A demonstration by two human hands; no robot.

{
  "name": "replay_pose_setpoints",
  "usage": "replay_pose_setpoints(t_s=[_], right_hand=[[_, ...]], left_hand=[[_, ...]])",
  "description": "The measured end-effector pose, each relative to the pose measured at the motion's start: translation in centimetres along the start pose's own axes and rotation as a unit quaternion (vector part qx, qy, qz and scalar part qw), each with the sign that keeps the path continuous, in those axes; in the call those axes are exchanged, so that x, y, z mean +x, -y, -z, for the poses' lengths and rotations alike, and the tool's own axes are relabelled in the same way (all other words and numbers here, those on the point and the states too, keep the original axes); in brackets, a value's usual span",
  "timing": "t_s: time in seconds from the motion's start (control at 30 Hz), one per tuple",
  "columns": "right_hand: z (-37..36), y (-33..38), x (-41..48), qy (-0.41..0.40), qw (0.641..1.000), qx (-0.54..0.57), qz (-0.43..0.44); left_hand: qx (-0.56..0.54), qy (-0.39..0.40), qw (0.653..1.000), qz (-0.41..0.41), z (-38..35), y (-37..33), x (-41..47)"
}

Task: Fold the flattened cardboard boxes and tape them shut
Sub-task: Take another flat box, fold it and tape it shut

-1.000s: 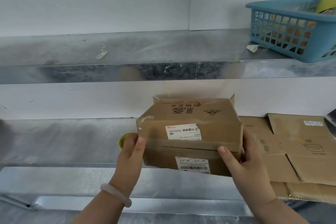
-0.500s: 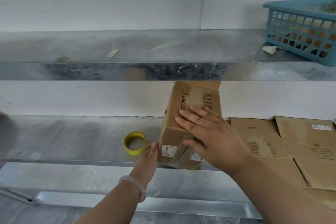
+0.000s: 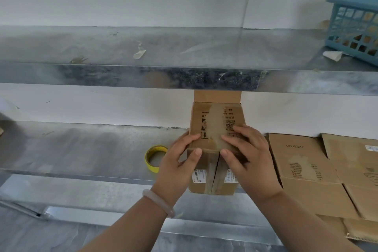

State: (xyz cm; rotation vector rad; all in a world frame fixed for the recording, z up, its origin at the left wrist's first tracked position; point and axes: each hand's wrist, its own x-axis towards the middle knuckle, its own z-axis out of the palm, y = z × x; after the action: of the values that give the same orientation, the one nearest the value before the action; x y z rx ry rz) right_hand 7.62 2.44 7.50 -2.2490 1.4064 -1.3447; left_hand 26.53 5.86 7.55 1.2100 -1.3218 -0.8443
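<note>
Cardboard box (image 3: pixel 214 129) sitting at frame centre on lower metal shelf (image 3: pixel 81 149); far flap standing up; inside hidden; left hand (image 3: pixel 178 161) gripping box's left edge, fingers curling onto top, thumb on near face; right hand (image 3: pixel 247 159) pressing flat on top, fingers straight, thumb lying at near edge; yellow tape roll (image 3: pixel 154 157) lying just left of box; flattened boxes (image 3: pixel 306 170) lying at right; blue basket (image 3: pixel 356 32) sitting on upper shelf (image 3: pixel 122 75), upper right, holding brownish things too blurred to name.
</note>
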Motion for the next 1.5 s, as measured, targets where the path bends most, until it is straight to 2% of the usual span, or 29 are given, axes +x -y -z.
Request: replay_pose_setpoints(t_s=[0.1, 0.2, 0.27, 0.33, 0.47, 0.53, 0.6, 0.63, 0.67, 0.7, 0.77, 0.83, 0.9, 1.07, 1.1, 1.17, 1.27, 1.33, 1.4, 1.5], right_hand=[[-1.0, 0.9, -0.1, -0.023, 0.994, 0.071, -0.076], [-1.4, 1.1, 0.0, -0.029, 0.988, 0.100, -0.114], [-1.2, 0.6, 0.0, -0.027, 0.983, 0.129, -0.126], [-0.9, 0.4, -0.1, -0.016, 0.982, 0.142, -0.126], [-0.6, 0.4, 0.1, 0.015, 0.988, 0.109, -0.108], [-0.1, 0.4, 0.4, 0.044, 0.992, 0.063, -0.099], [0.5, 0.3, 0.5, 0.065, 0.994, 0.022, -0.087], [0.8, 0.3, 0.4, 0.069, 0.995, 0.001, -0.074], [1.1, 0.2, 0.2, 0.070, 0.996, -0.023, -0.053], [1.4, 0.3, 0.1, 0.072, 0.996, -0.047, -0.028], [1.8, 0.5, -0.4, 0.082, 0.992, -0.092, 0.018], [2.0, 0.6, -0.7, 0.091, 0.987, -0.124, 0.040], [2.0, 0.9, -0.9, 0.091, 0.986, -0.134, 0.040], [0.9, 2.8, -0.8, 0.082, 0.981, -0.164, 0.059], [0.6, 3.4, -0.6, 0.078, 0.980, -0.172, 0.068], [0.1, 4.7, -0.2, 0.068, 0.977, -0.180, 0.090], [-0.6, 7.0, 0.4, 0.044, 0.975, -0.172, 0.131], [-1.1, 8.6, 0.9, 0.051, 0.975, -0.160, 0.146], [-1.8, 10.4, 1.5, 0.096, 0.977, -0.155, 0.107], [-2.7, 12.3, 2.6, 0.163, 0.983, -0.072, -0.049]], left_hand=[[-0.027, -0.046, 0.997, 0.053, -0.8, -0.4, 0.8], [-0.029, -0.058, 0.993, 0.096, -1.3, -0.5, 1.7], [-0.011, -0.047, 0.996, 0.079, -1.3, -0.4, 1.7], [0.029, -0.019, 0.999, 0.022, -0.8, -0.3, 1.2], [0.057, 0.043, 0.997, -0.039, 0.3, 0.5, 1.1], [0.029, 0.086, 0.995, -0.044, 1.4, 1.2, 1.5], [-0.046, 0.109, 0.993, -0.001, 3.0, 2.3, 1.7], [-0.050, 0.093, 0.994, 0.031, 3.9, 3.1, 1.8], [-0.008, 0.060, 0.996, 0.057, 5.0, 4.2, 1.8], [0.100, 0.033, 0.992, 0.070, 6.2, 5.7, 1.8], [0.356, 0.046, 0.930, 0.074, 8.7, 9.4, 1.5], [0.495, 0.111, 0.859, 0.073, 10.4, 12.3, 0.7], [0.553, 0.162, 0.816, 0.043, 11.3, 13.5, 0.6], [0.591, 0.163, 0.789, -0.052, 11.5, 13.5, 2.4], [0.588, 0.166, 0.789, -0.062, 11.5, 13.4, 2.5], [0.549, 0.162, 0.817, -0.071, 11.7, 13.1, 2.2], [0.409, 0.139, 0.900, -0.064, 12.5, 10.9, 1.6], [0.319, 0.131, 0.936, -0.073, 13.3, 8.4, 1.3], [0.254, 0.135, 0.953, -0.096, 14.0, 5.3, 1.0], [0.164, 0.165, 0.966, -0.110, 14.4, 1.0, 1.0]])
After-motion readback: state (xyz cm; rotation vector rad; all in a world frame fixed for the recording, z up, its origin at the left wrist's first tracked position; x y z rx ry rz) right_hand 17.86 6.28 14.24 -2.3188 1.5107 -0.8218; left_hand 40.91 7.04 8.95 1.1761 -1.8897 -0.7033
